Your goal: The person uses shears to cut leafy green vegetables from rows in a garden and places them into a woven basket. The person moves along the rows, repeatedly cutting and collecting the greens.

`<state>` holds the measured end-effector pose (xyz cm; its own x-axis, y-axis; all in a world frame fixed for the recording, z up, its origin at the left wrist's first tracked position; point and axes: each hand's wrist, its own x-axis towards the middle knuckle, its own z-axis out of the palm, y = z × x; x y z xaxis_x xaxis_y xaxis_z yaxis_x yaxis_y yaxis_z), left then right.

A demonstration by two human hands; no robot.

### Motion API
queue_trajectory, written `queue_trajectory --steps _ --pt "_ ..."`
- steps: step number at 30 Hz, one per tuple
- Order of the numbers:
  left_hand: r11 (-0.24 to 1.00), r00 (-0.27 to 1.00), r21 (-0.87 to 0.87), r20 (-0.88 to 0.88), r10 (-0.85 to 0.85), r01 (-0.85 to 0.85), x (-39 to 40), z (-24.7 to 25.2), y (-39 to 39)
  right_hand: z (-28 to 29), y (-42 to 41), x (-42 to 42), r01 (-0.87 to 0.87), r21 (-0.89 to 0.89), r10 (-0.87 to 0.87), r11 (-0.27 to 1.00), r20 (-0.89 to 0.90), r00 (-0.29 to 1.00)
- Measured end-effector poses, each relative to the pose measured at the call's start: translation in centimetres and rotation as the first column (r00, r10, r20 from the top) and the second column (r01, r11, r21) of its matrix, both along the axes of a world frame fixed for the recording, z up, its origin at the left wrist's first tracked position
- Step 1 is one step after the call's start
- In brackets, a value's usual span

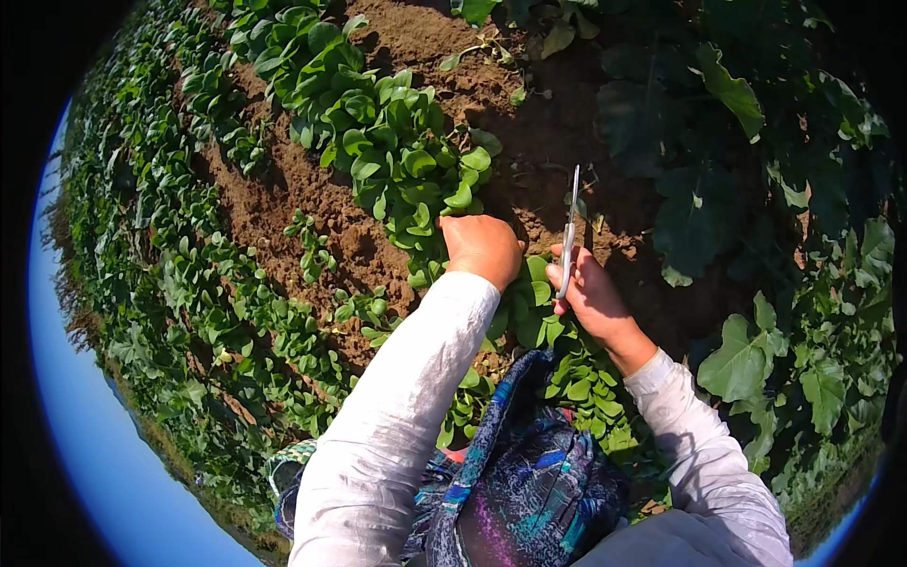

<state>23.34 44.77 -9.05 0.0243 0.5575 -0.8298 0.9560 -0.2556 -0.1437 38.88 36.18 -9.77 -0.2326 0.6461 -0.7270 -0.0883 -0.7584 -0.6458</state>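
Note:
My left hand (483,248) is down among the leafy green plants (418,163) of a planted row, back of the hand up. Its fingers are hidden beneath it and by leaves, so what they grip does not show. A short way to the right, my right hand (592,294) holds what look like scissors (570,227) with a pale grey handle. They are seen edge-on, the metal blade pointing away from me over shaded soil. Green leaves (531,283) fill the space between the two hands.
Brown, cloddy soil (283,191) separates this row from more rows of greens (191,283) at the left. Large broad-leaved plants (737,354) stand at the right, partly in shadow. Close to my body hangs a dark patterned cloth (524,489), with a woven green-and-white edge (287,457) beside it.

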Motion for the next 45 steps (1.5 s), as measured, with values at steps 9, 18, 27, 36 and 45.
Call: queue_trajectory --steps 9,18,27,36,45 --pt "0.992 0.997 0.104 0.021 -0.075 0.073 -0.9 -0.8 -2.1 -0.3 -0.6 0.2 0.011 -0.029 -0.011 1.000 -0.002 1.000" --pt "0.988 0.996 0.134 0.007 -0.084 0.083 -1.0 -0.2 -3.4 0.2 -0.1 0.6 -0.019 -0.007 0.019 1.000 0.013 1.000" --pt "0.856 0.912 0.500 0.400 -0.089 -0.136 -2.6 4.9 -3.2 3.7 0.4 3.8 -0.151 0.058 0.145 0.987 0.096 0.985" --pt "0.390 -0.039 -0.563 0.603 0.797 -0.728 -2.7 6.0 0.4 8.7 2.7 5.6 -0.645 0.056 0.575 0.762 0.401 0.713" --pt "0.631 0.139 -0.469 0.724 0.675 -0.618 -3.2 3.8 -1.2 7.7 3.0 4.7 -0.611 0.088 0.554 0.787 0.336 0.762"
